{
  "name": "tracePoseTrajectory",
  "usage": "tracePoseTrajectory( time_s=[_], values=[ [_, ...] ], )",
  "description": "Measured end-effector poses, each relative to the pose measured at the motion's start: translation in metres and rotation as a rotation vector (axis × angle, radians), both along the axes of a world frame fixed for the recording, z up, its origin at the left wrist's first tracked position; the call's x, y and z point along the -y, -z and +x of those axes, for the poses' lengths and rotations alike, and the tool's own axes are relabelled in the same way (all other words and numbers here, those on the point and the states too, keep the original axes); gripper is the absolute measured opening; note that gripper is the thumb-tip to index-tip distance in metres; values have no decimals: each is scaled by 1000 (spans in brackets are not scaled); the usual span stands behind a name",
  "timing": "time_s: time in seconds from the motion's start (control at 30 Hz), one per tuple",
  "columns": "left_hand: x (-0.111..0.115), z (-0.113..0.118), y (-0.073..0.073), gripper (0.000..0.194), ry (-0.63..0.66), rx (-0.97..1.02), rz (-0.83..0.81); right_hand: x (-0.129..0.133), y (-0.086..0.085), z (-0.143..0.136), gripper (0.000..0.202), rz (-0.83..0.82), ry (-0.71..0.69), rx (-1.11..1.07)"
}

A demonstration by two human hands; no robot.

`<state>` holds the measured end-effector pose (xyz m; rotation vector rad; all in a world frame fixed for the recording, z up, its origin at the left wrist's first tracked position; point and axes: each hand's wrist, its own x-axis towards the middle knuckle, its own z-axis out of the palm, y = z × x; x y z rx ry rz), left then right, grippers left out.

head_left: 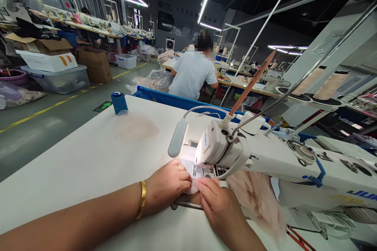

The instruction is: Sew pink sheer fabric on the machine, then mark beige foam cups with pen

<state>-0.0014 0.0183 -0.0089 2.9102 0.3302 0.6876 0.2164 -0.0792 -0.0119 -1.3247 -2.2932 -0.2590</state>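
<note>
Guiding with both hands, I have a small piece of pale, sheer, pinkish cloth (193,188) at the needle area of a white sewing machine (212,141) with blue JUKI lettering. It lies just on the near side of the shiny metal presser foot (194,170), between my fingertips, in the machine's bright light. My left hand (168,183), with a gold ring and a gold bracelet (141,199) at the wrist, is curled, its fingers close together at the cloth's left side; whether they pinch it or only press it down, I cannot tell. My right hand (219,200) has thumb and forefinger clamped on its right side. Just beyond my left hand hangs a grey oblong lamp head (177,139) on a bendy metal neck. Right of the needle, a loose heap of peach-coloured gauzy fabric (256,194) is bunched below the machine's arm. Well apart, on the white tabletop (85,160), a blue thread cone (119,103) stands near a flat, sheer beige piece (136,127).
</note>
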Motion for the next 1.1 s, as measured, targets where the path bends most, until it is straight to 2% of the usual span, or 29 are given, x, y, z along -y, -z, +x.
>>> tracePoseTrajectory(
  time_s=[0.27,0.57,0.77,0.9,0.97,1.07,1.1],
  values=[
    [-7,3,-3,29,-49,-38,-82,-4,18,8,44,-18,85,18],
    [-9,5,2,29,-90,-34,-48,-5,20,7,50,-6,143,21],
    [-6,1,-18,22,-131,0,-108,-9,16,12,48,1,156,25],
    [-5,-2,-32,26,-244,-122,-123,-9,3,12,40,29,192,-2],
    [-5,-3,-34,28,-263,-176,-117,-6,-3,6,43,61,130,-29],
    [-9,-6,-33,31,-224,-139,-73,-2,-7,-4,49,26,-106,-53],
    [-10,-7,-33,30,-208,-119,-61,-1,-7,-5,48,-10,-145,-47]
  ],
)
